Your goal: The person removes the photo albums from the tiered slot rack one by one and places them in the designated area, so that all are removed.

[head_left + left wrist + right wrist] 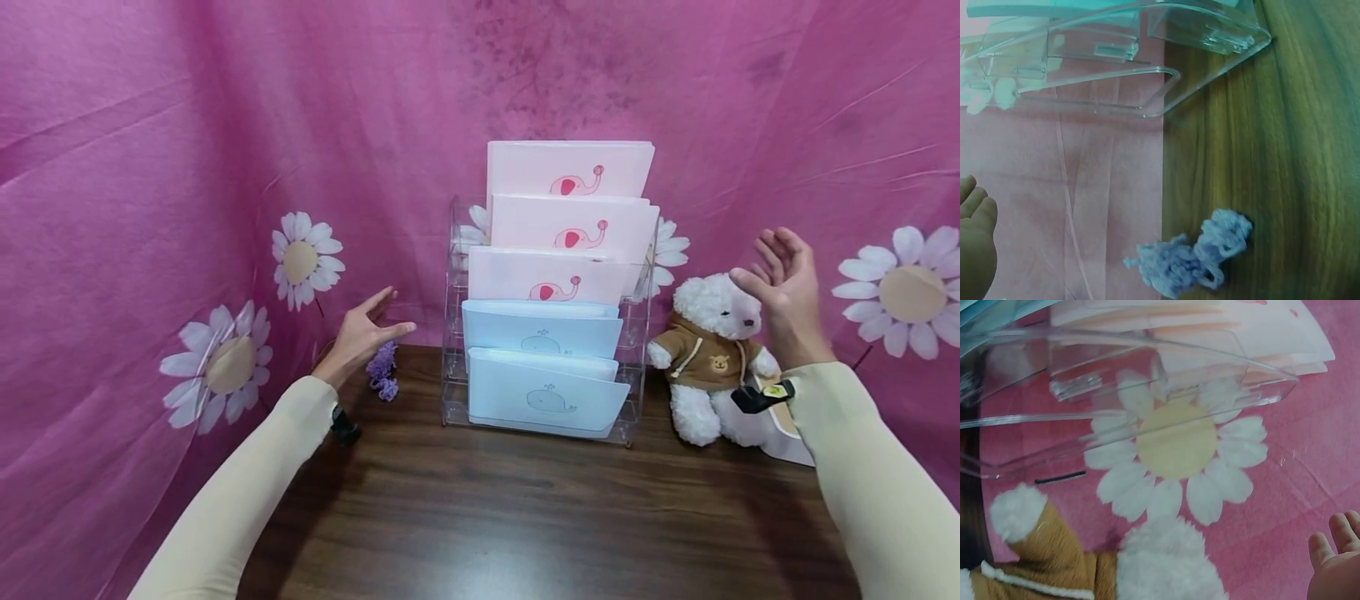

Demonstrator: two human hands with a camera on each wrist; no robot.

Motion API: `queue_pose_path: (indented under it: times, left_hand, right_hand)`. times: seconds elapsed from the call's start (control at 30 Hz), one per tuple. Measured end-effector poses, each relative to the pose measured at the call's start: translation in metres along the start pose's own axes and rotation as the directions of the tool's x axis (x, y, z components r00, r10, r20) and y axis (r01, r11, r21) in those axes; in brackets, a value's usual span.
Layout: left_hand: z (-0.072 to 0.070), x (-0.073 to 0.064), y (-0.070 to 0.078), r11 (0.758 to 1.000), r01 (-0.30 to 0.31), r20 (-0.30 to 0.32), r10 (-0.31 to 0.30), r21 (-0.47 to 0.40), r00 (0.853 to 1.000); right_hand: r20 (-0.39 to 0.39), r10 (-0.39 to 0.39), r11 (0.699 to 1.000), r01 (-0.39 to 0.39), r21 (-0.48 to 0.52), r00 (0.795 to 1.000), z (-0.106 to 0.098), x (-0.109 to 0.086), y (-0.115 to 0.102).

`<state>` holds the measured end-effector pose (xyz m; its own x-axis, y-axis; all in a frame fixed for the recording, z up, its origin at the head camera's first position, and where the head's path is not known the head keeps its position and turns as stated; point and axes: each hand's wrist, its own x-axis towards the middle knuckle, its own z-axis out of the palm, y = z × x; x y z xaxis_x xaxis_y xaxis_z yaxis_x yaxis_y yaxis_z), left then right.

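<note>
Folders in five tiers, centre of the frame: pink folders point(528, 221) up top, blue folders point(506, 396) below, all in a clear rack point(452, 367) standing on the tabletop point(465, 508). And here are the hands, one each side, nothing in either! Left hand point(366, 335), left of centre, fingers extended, thumb well apart; right hand point(787, 292), right of the frame, fingers loosely bent, thumb spread. Neither touches the rack, so I'd judge this a between-grips moment, the folders already seated. Any further adjustment would call for bringing a palm inward without catching the clear edges.

What's hard to see? The right hand overlaps the teddy bear point(708, 367) at its head; a pale object point(789, 452) beside it is partly covered by the wrist, its identity unclear. Both wrist views crop their hand to fingers and part of a palm, and the folders' lower parts sit hidden behind those in front.
</note>
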<state>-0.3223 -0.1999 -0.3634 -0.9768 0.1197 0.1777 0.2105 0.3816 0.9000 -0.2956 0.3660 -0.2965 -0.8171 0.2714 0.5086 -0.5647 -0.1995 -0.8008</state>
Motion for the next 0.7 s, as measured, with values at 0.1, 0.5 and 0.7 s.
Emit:
queue_pose_path:
  times: [0.1, 0.5, 0.7]
  left_hand:
    - [0.004, 0.003, 0.004, 1.0, -0.011, -0.004, 0.011, -0.026, 1.0]
    - [0.029, 0.018, 0.021, 0.985, -0.039, 0.005, 0.04, -0.168, 0.999]
    - [0.036, 0.023, 0.032, 0.984, -0.067, -0.01, 0.066, -0.166, 0.998]
  right_hand:
    - [-0.001, -0.012, 1.0, 0.012, 0.024, 1.0, 0.008, 0.004, -0.001]
    - [0.026, -0.007, 0.99, 0.003, 0.14, 1.0, 0.043, 0.038, -0.004]
    - [0.057, -0.031, 0.996, 0.026, 0.085, 0.998, 0.062, 0.052, -0.007]
